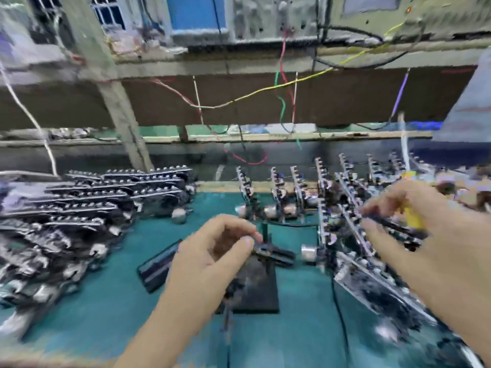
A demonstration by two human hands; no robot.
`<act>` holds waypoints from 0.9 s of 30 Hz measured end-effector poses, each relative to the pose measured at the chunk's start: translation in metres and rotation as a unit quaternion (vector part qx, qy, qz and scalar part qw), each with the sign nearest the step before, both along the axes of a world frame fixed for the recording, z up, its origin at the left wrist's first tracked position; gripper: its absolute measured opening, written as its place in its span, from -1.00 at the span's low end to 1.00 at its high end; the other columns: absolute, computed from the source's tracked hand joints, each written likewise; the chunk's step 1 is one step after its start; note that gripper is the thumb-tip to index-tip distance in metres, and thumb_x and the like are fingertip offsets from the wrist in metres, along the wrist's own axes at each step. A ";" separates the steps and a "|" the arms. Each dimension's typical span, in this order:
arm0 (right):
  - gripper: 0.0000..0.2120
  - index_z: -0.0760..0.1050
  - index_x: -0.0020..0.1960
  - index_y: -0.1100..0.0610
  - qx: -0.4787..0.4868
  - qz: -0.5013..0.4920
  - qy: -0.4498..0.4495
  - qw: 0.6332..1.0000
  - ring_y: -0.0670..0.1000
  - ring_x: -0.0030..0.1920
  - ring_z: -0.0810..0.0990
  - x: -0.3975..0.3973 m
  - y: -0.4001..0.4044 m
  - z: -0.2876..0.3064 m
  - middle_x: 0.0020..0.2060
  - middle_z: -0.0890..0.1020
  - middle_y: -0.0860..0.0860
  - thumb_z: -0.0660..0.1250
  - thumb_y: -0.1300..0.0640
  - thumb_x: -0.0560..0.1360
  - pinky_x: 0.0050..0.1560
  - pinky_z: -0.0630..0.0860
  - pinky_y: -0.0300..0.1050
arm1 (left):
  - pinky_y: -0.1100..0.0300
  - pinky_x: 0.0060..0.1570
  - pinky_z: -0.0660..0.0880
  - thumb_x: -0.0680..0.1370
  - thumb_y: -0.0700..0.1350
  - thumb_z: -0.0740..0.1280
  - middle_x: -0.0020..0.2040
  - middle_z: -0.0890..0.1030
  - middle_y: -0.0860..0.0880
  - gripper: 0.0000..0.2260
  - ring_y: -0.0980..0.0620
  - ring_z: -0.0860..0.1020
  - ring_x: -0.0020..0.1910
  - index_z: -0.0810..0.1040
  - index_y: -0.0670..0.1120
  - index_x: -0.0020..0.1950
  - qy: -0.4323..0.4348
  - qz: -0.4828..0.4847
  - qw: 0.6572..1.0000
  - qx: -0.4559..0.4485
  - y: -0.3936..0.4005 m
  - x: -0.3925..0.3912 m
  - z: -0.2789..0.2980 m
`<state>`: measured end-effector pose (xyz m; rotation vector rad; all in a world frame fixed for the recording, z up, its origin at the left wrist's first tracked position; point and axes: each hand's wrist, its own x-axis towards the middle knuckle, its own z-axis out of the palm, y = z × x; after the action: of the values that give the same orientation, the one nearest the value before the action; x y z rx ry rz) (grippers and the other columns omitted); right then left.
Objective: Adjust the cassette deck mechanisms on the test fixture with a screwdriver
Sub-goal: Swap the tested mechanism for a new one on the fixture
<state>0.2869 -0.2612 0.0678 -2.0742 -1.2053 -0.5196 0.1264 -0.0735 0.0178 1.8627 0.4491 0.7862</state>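
Two hands are seen over a green bench. A yellow-handled screwdriver is gripped by the right hand above upright cassette mechanisms. A small black part atop the dark test fixture is pinched by the left hand, fingers curled.

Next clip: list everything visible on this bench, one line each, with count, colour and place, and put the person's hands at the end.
Cassette deck mechanisms, stacked: many, black and silver, piled at left.
Cassette deck mechanisms, upright: a row, count unclear, black and silver, right of centre.
Test fixture: one, black, centre on the mat.
Mat: one, teal, covers the bench.
Dark flat device: one, black, left of the fixture.
Screwdriver: one, yellow handle, in the right hand.
Wires: several, red, green, yellow, purple, hanging behind.
Left hand: fingers curled at the fixture's top.
Right hand: holds the screwdriver; blurred.
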 end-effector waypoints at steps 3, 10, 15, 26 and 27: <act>-0.82 0.41 -0.12 -0.10 -0.089 0.128 0.054 0.986 -0.18 -0.20 0.52 -0.032 0.054 -0.011 -0.25 0.61 -0.17 0.42 0.04 0.46 -0.19 0.45 -0.26 | 0.22 0.01 0.54 0.52 -0.03 0.37 -0.05 0.71 0.15 -0.90 0.14 0.65 -0.06 0.63 0.15 -0.03 0.031 0.081 0.995 0.043 0.051 -0.031 -0.003; -0.88 0.42 -0.08 -0.06 -0.138 0.224 0.091 0.961 -0.12 -0.24 0.51 -0.056 0.181 -0.024 -0.22 0.61 -0.12 0.38 0.05 0.53 -0.08 0.49 0.00 | 0.03 0.09 0.50 0.59 -0.20 0.33 0.20 0.62 -0.06 -0.73 -0.09 0.55 0.09 0.60 -0.01 0.27 0.276 0.259 0.884 0.274 0.191 -0.024 -0.001; -0.80 0.34 0.07 0.06 -0.176 0.210 0.066 0.959 -0.01 -0.36 0.38 -0.055 0.272 -0.033 -0.28 0.51 -0.02 0.36 0.15 0.56 -0.31 0.34 0.00 | -0.04 0.00 0.49 0.51 -0.30 0.33 0.21 0.59 -0.12 -0.56 -0.22 0.56 0.17 0.54 0.04 0.34 0.389 0.277 0.806 0.349 0.228 -0.005 -0.012; -0.54 0.22 0.05 0.04 -0.250 0.180 0.097 0.946 0.03 -0.17 0.56 -0.027 0.297 -0.051 -0.04 0.63 -0.01 0.53 0.09 0.46 -0.25 0.45 -0.04 | -0.08 0.08 0.45 0.52 -0.41 0.25 0.16 0.56 -0.03 -0.60 -0.12 0.37 0.15 0.64 -0.04 0.22 0.218 0.100 0.852 0.465 0.203 -0.023 -0.004; -0.50 0.22 0.04 0.04 -0.251 0.179 0.113 0.945 0.02 -0.12 0.58 -0.025 0.287 -0.045 -0.02 0.64 -0.05 0.56 0.04 0.42 -0.23 0.46 -0.04 | -0.08 0.09 0.43 0.52 -0.42 0.24 0.14 0.58 -0.06 -0.61 -0.14 0.38 0.14 0.65 -0.08 0.20 0.201 0.078 0.847 0.486 0.196 -0.024 0.005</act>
<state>0.2620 0.0263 0.0228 -2.1607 -1.6468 0.2177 0.1028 0.1224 0.0224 3.0104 0.5112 0.7922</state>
